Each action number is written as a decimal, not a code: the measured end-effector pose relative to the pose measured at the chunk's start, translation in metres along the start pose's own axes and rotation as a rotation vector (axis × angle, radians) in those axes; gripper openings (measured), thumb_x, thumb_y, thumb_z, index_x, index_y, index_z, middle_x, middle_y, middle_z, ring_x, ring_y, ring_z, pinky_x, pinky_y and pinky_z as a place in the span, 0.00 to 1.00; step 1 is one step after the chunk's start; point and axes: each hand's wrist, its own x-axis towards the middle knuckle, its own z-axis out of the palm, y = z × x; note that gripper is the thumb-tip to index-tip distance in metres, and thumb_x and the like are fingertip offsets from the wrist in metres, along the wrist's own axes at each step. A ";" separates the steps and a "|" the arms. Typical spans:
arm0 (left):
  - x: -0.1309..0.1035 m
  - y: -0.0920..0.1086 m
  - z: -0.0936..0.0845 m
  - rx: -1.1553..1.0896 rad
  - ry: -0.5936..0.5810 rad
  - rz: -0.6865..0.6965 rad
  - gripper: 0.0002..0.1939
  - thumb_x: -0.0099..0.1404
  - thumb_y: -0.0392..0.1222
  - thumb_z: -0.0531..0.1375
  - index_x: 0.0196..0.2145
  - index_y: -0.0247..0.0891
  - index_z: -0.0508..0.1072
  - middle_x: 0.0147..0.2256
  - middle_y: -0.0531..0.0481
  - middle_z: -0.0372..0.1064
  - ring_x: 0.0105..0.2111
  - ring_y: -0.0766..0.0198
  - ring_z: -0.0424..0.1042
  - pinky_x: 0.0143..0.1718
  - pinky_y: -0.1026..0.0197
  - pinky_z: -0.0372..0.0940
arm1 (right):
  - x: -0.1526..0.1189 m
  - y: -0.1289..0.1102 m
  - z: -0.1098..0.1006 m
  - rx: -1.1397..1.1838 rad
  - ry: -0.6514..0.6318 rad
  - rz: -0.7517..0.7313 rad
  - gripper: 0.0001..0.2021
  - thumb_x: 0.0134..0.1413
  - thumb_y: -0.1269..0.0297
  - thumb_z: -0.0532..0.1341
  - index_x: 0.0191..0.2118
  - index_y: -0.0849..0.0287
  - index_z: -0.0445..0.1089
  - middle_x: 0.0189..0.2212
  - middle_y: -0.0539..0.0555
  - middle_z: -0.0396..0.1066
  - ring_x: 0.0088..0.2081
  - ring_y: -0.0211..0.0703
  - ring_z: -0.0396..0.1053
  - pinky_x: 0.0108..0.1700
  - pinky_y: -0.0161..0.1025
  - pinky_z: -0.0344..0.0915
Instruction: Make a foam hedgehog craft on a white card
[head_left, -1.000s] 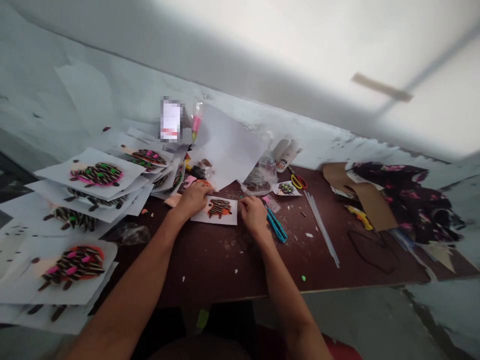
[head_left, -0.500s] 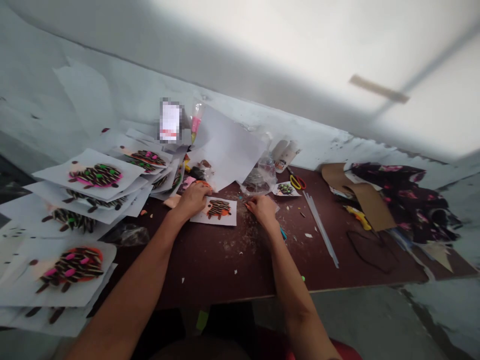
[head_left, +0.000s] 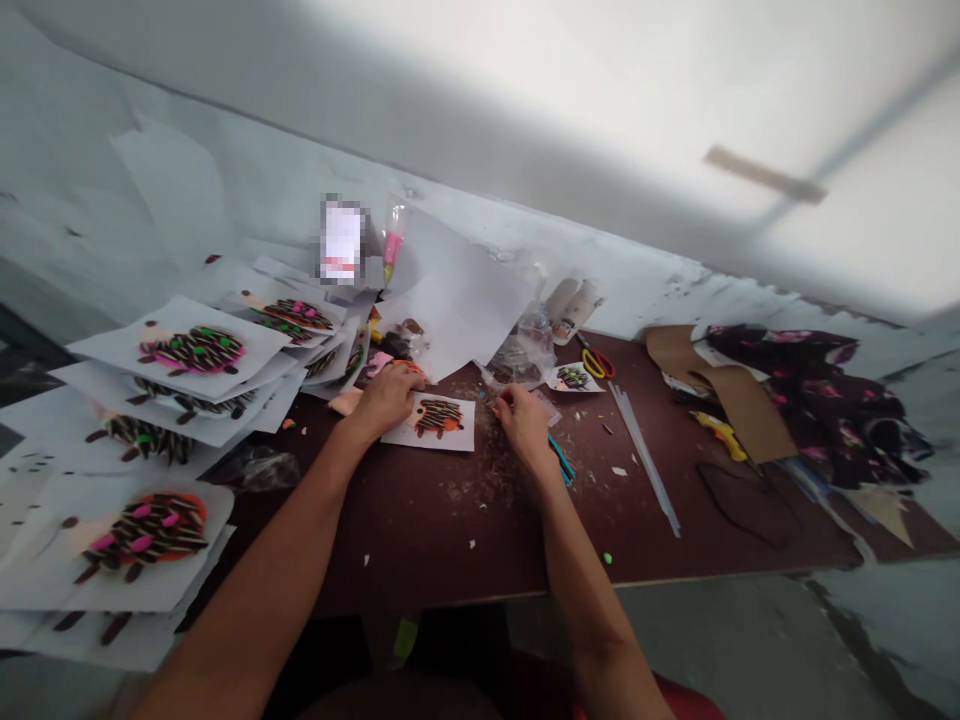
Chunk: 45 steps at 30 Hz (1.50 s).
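A small white card (head_left: 463,437) lies on the dark table, bearing a hedgehog figure (head_left: 438,418) with an orange body and brown-striped spines. My left hand (head_left: 385,402) rests over the card's upper left corner, its fingers laid forward near an orange piece (head_left: 406,366). To the right of the card, my right hand (head_left: 525,423) hovers low over the table with thumb and fingertips pinched together. Whatever is between those fingertips is too small to name. Teal sticks (head_left: 561,460) lie beside my right wrist.
Stacked hedgehog cards (head_left: 247,350) crowd the left side. Yellow-and-red-handled scissors (head_left: 598,363), clear sticks (head_left: 649,465) and a yellow glue gun (head_left: 720,436) lie to the right. Behind are a plastic bag (head_left: 521,355) and large white sheets (head_left: 457,290). Brown crumbs dot the tabletop.
My right hand has turned slightly at the wrist, its fingertips still pinched, and more of the teal sticks shows. My left hand and the card stay in place.
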 end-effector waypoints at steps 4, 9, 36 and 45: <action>0.000 0.000 0.001 0.012 0.000 -0.004 0.16 0.58 0.27 0.55 0.37 0.39 0.80 0.42 0.44 0.76 0.46 0.52 0.71 0.52 0.50 0.66 | -0.012 -0.003 0.008 0.218 -0.028 -0.131 0.11 0.58 0.74 0.59 0.41 0.58 0.78 0.38 0.55 0.78 0.39 0.43 0.72 0.44 0.37 0.64; 0.000 -0.001 0.001 0.002 0.005 0.013 0.17 0.58 0.27 0.55 0.37 0.39 0.80 0.42 0.43 0.76 0.46 0.51 0.71 0.52 0.50 0.66 | -0.024 -0.010 0.017 0.311 -0.045 -0.182 0.07 0.58 0.72 0.61 0.36 0.57 0.78 0.35 0.53 0.77 0.37 0.43 0.72 0.43 0.37 0.65; 0.000 -0.001 0.003 0.022 0.023 0.021 0.16 0.57 0.28 0.55 0.36 0.41 0.80 0.41 0.44 0.76 0.45 0.52 0.71 0.50 0.50 0.67 | -0.026 -0.022 0.026 0.154 -0.102 -0.261 0.09 0.62 0.72 0.58 0.36 0.57 0.76 0.32 0.52 0.73 0.35 0.42 0.68 0.41 0.34 0.61; 0.000 0.002 -0.001 0.000 -0.010 0.001 0.16 0.59 0.29 0.55 0.37 0.39 0.80 0.41 0.42 0.76 0.46 0.51 0.70 0.51 0.49 0.65 | -0.024 -0.028 0.028 0.030 -0.127 -0.278 0.12 0.65 0.73 0.55 0.34 0.58 0.74 0.32 0.53 0.70 0.36 0.42 0.66 0.40 0.35 0.57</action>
